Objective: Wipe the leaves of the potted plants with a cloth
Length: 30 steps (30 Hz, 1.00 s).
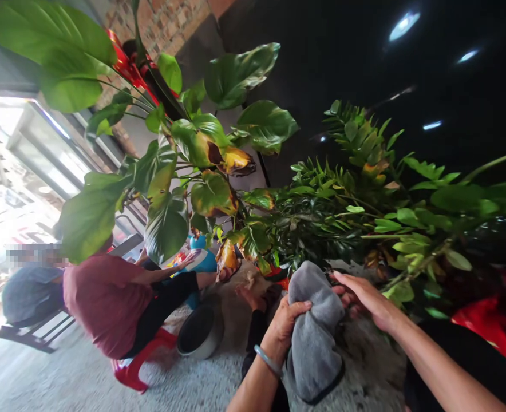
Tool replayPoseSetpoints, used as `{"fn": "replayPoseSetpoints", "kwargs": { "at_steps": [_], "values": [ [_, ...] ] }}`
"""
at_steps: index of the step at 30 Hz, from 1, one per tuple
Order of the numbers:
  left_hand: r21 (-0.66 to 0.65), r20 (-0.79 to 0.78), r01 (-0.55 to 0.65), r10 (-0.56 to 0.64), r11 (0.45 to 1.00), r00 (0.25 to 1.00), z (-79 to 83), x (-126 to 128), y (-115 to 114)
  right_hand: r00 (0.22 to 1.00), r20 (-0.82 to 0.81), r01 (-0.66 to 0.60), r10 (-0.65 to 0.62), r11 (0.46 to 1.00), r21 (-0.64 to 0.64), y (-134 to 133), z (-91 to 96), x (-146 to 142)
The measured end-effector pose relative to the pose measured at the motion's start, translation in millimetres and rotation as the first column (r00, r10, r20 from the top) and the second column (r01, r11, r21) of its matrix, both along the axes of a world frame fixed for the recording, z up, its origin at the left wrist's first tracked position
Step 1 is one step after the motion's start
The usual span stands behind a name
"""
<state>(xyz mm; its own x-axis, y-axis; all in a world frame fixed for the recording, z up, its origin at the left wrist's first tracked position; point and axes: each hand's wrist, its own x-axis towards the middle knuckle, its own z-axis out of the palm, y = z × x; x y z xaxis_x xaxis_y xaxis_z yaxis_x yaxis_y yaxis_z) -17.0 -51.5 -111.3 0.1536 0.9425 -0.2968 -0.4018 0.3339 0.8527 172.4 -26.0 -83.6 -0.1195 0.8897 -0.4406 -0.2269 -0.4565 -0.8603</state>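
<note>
A grey fuzzy cloth (315, 337) hangs bunched in front of me, with a dark edge at its bottom. My left hand (288, 320), a pale bangle on its wrist, grips the cloth at its left side with the thumb pressed on top. On the opposite side, my right hand (360, 294) is beside the upper part of the cloth with its fingers stretched out. Some of those fingers are blurred, and whether they touch the cloth I cannot tell.
Large leafy plants (210, 137) and dense green foliage (347, 200) stand just beyond my hands. A dark round tub (201, 329) sits on the concrete floor. To the left, a person in a maroon shirt (102, 297) sits on a red plastic stool (135, 366). Red fabric (493, 326) lies at right.
</note>
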Motion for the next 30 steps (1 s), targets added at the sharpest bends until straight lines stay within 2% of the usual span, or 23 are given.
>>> {"fn": "replayPoseSetpoints", "kwargs": {
  "at_steps": [3,7,11,14,18,21,25,30],
  "values": [
    [0.006,0.051,-0.012,0.012,1.000,0.999,2.8,-0.6,-6.2,0.998,-0.038,-0.044,0.045,0.999,0.018,-0.6,-8.6,-7.1],
    [0.011,0.131,0.008,-0.009,1.000,0.991,4.6,-2.0,-17.6,0.983,-0.096,-0.148,0.159,0.983,0.109,-6.7,-18.4,-20.2],
    [0.011,0.222,0.005,-0.007,1.000,0.975,6.1,-1.7,-22.8,0.950,-0.238,-0.165,0.201,0.973,0.162,-17.7,-19.2,-32.5],
    [-0.007,0.214,0.013,-0.011,1.000,0.977,8.1,-2.8,-22.2,0.936,-0.273,-0.184,0.224,0.969,0.163,-22.3,-16.4,-36.4],
    [-0.100,0.088,-0.081,0.090,0.992,0.992,7.6,-5.3,-19.0,0.979,-0.171,-0.071,0.106,0.977,0.200,-21.1,-14.3,-36.4],
    [-0.080,0.036,-0.131,0.134,0.988,0.990,4.0,-3.5,-15.6,0.998,-0.067,0.027,-0.011,0.968,0.251,-18.1,-13.5,-34.4],
    [0.020,0.060,-0.039,0.038,0.999,0.998,4.9,4.5,-12.2,0.975,0.140,0.112,-0.175,0.920,0.375,-15.2,-10.5,-30.8],
    [-0.048,0.076,0.044,-0.041,0.998,0.996,15.1,12.5,-15.2,0.916,0.316,0.094,-0.249,0.896,0.434,-15.2,-6.7,-30.1]
  ]
}}
